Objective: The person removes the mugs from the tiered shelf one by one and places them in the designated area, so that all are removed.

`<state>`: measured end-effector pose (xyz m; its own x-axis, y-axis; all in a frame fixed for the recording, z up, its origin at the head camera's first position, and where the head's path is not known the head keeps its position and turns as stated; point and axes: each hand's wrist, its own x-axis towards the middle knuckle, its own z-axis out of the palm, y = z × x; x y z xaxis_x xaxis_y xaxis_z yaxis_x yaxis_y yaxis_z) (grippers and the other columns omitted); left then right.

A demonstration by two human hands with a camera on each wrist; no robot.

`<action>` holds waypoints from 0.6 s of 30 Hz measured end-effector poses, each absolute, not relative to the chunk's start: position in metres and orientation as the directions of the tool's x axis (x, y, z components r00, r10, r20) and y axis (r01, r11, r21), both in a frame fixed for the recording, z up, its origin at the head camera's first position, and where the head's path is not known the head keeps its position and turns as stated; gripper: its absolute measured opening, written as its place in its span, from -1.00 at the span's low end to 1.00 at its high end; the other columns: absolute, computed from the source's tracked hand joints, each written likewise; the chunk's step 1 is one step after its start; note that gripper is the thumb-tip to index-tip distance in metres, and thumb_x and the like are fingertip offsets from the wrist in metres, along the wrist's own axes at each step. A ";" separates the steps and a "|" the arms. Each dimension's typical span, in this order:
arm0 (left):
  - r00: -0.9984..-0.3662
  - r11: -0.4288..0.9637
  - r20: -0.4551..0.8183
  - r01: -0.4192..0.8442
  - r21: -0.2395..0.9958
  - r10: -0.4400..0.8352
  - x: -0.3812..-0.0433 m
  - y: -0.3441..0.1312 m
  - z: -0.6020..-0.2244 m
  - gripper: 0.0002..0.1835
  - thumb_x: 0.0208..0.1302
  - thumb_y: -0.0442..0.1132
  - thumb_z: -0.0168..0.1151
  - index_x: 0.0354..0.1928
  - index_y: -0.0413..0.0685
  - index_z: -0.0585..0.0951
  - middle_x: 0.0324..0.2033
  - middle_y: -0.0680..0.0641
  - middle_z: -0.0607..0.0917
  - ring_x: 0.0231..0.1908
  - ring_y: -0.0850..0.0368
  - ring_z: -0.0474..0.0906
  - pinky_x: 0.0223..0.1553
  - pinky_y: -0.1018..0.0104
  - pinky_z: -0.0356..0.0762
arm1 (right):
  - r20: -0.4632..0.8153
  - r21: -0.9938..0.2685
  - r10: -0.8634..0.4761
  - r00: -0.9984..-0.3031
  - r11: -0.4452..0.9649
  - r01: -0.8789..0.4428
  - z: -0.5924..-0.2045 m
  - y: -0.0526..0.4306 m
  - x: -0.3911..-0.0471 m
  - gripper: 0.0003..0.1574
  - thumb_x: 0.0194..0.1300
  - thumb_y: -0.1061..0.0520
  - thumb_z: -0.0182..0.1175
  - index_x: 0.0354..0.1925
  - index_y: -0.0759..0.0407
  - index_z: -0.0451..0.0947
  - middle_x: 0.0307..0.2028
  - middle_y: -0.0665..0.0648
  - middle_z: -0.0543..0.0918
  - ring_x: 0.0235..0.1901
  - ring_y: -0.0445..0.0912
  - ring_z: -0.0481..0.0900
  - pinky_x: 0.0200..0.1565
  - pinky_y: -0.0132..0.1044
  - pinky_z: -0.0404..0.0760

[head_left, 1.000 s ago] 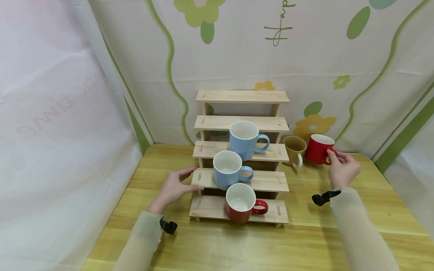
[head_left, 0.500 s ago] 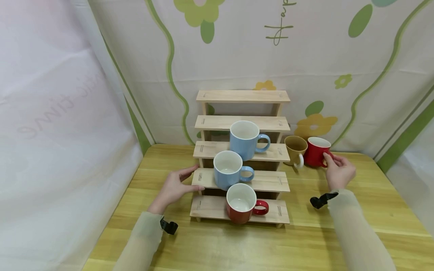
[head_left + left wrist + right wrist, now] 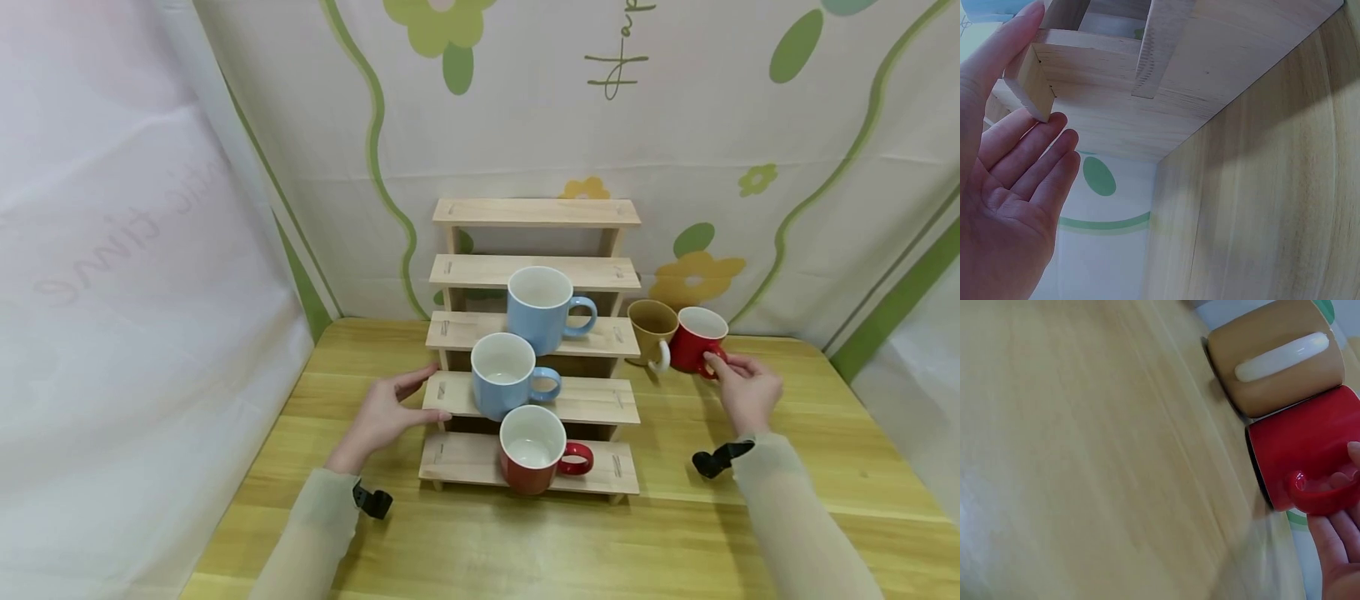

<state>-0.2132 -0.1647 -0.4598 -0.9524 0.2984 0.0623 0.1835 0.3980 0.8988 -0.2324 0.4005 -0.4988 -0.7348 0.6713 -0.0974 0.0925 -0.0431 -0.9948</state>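
The stepped wooden rack [image 3: 480, 329] is my reference. To its right, the right hand [image 3: 750, 392] pinches the handle of an upright red mug [image 3: 688, 348] between thumb and fingers; I cannot tell whether the mug's base touches the table [image 3: 570, 546]. A brown mug [image 3: 647, 346] with a white handle stands just beside the red mug, in the way between it and the rack. At the rack's left end, the left hand [image 3: 384, 417] spreads its thumb from extended fingers, touching the second step. Counted from below, the rack bears a red-handled mug [image 3: 528, 477] on the first step, a lower blue mug [image 3: 498, 396] on the second and an upper blue mug [image 3: 535, 325] on the third. A floral cloth [image 3: 517, 108] hangs behind the rack.
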 end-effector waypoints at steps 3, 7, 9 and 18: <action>-0.953 0.402 0.059 0.182 0.898 0.298 -0.213 -0.164 -0.459 -0.07 -0.07 0.13 0.67 0.40 0.06 0.53 0.32 0.09 0.52 0.35 -0.05 0.38 0.35 0.02 0.34 | -0.125 -0.992 0.659 -0.742 -0.057 0.116 -0.500 0.401 -0.232 -0.71 0.03 0.09 0.63 -0.31 0.12 0.73 -0.53 -0.18 0.72 -0.43 -0.33 0.70 -0.41 -0.53 0.65; -0.953 0.401 0.055 0.177 0.899 0.297 -0.213 -0.164 -0.458 -0.06 -0.07 0.12 0.67 0.40 0.02 0.52 0.32 0.09 0.52 0.35 -0.04 0.38 0.36 0.02 0.33 | -0.138 -0.989 0.649 -0.748 -0.050 0.140 -0.500 0.401 -0.232 -0.69 0.04 0.08 0.63 -0.28 0.10 0.72 -0.53 -0.20 0.72 -0.42 -0.34 0.70 -0.38 -0.52 0.66; -0.953 0.400 0.054 0.176 0.900 0.298 -0.214 -0.164 -0.458 -0.05 -0.06 0.11 0.67 0.40 -0.01 0.51 0.32 0.08 0.52 0.36 -0.05 0.37 0.36 0.02 0.33 | -0.137 -0.988 0.647 -0.751 -0.036 0.149 -0.499 0.401 -0.233 -0.67 0.05 0.06 0.63 -0.26 0.10 0.71 -0.54 -0.22 0.71 -0.41 -0.35 0.70 -0.37 -0.53 0.65; -0.951 0.392 0.058 0.180 0.902 0.302 -0.215 -0.165 -0.460 -0.05 -0.05 0.12 0.66 0.41 -0.03 0.51 0.33 0.05 0.52 0.36 -0.06 0.37 0.36 0.01 0.32 | -0.148 -0.986 0.627 -0.765 -0.038 0.159 -0.497 0.400 -0.234 -0.49 0.01 0.03 0.65 -0.10 0.17 0.70 -0.47 -0.23 0.71 -0.35 -0.36 0.68 -0.33 -0.56 0.64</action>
<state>-0.2147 -0.1645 -0.4598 -0.9514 0.3024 0.0585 0.1799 0.3916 0.9024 -0.2344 0.4003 -0.4974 -0.7647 0.6272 -0.1479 0.1594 -0.0384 -0.9865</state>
